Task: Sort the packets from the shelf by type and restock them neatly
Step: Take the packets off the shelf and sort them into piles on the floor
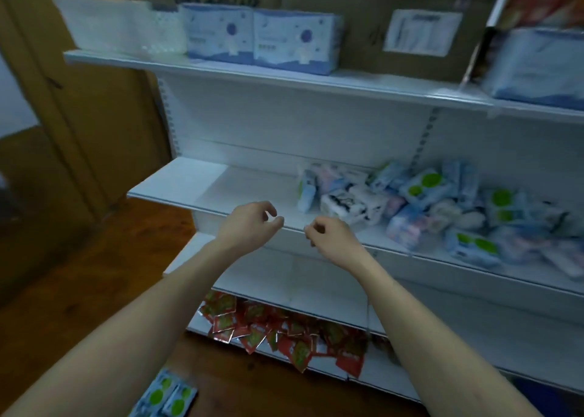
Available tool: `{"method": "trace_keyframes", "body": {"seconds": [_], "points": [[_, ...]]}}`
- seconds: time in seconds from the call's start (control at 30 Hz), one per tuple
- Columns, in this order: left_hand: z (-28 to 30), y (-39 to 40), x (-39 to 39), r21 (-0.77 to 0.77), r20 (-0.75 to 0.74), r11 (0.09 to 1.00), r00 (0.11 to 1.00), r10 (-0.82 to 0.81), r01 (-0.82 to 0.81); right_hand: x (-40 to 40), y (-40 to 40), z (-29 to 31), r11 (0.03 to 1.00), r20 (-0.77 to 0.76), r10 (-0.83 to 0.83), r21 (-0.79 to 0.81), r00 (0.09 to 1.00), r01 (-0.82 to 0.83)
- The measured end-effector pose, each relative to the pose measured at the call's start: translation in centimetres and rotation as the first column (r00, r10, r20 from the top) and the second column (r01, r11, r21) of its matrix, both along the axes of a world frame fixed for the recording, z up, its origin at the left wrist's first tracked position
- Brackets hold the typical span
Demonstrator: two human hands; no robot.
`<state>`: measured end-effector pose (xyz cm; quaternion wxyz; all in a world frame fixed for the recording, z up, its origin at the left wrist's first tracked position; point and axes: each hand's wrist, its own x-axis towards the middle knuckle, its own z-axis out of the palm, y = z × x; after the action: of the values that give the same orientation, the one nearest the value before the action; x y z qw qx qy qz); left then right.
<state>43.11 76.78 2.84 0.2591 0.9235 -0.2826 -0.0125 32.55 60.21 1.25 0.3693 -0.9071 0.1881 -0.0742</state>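
Both the left hand (249,224) and right hand (331,239) hover mid-frame, fingers loosely curled, holding nothing; the jumbled tissue packets (426,205) lie centre-right on the middle shelf (202,186); next, probably reach right and pick one type.

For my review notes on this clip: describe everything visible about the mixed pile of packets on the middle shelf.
The pile of packets lies jumbled on the right part of the middle shelf, whose left part is bare. They look like soft plastic-wrapped packs: pale blue ones with green dots, pink-and-blue ones, and a white one with black markings. They overlap at mixed angles, some tilted, unsorted. Motion blur hides the print. Neither the left hand nor the right hand touches them.
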Motion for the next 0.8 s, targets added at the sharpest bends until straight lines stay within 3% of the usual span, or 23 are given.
{"method": "trace_keyframes", "body": {"seconds": [0.47, 0.63, 0.8], "points": [[-1.5, -21.4, -17.1, -0.11, -0.104, 0.97, 0.968, -0.23, 0.219, -22.3, -19.4, -1.4, 0.943, 0.041, -0.326, 0.088, 0.945, 0.321], [-2.6, -26.1, -20.1, -0.126, -0.158, 0.962, 0.953, -0.259, 0.241, -25.1, -24.6, -3.6, 0.907, 0.066, -0.403, 0.161, 0.913, 0.389], [-4.5, -31.0, -20.3, -0.152, -0.276, 0.955, 0.916, -0.29, 0.256, -24.0, -28.7, -5.8, 0.89, -0.019, -0.416, 0.199, 0.909, 0.411]]}}
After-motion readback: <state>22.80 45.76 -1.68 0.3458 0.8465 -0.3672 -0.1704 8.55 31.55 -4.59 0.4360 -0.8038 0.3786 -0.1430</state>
